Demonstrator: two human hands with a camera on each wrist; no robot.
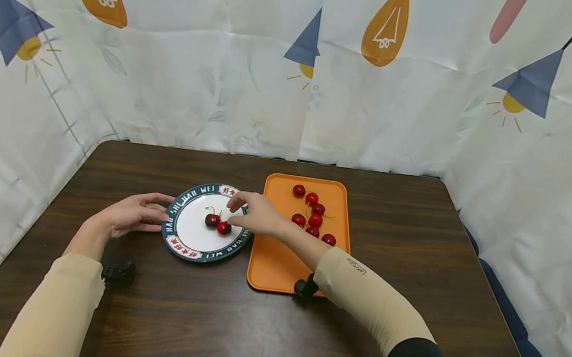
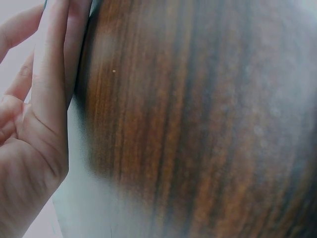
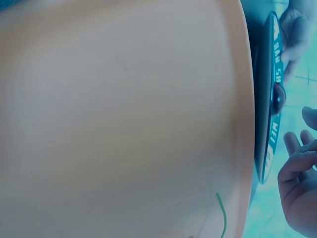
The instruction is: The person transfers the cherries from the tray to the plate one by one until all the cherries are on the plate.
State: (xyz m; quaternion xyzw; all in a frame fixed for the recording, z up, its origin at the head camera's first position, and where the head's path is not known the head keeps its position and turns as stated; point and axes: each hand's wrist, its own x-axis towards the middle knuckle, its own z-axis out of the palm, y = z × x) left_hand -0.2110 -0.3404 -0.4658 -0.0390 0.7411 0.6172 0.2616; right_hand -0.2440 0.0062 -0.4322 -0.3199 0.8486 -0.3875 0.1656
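Two cherries, a dark one (image 1: 211, 220) and a redder one (image 1: 224, 228), lie side by side on a white plate (image 1: 192, 232) with a dark green lettered rim. Over the plate's right part is my right hand (image 1: 255, 214), its thumb and fingers apart and bent loosely, with nothing between them; the thumb tip is right by the redder cherry. At the plate's left rim, my left hand (image 1: 137, 214) touches the edge with extended fingers. The right wrist view shows the plate (image 3: 267, 134) edge-on, one cherry (image 3: 279, 99) on it, and the right hand (image 3: 302, 186) beside it.
An orange tray (image 1: 277, 265) stands right of the plate, under my right forearm, with several cherries (image 1: 315, 220) in its far half. Both lie on a dark wood table (image 1: 191, 323). A patterned white curtain (image 1: 252, 102) hangs behind the table and along its sides.
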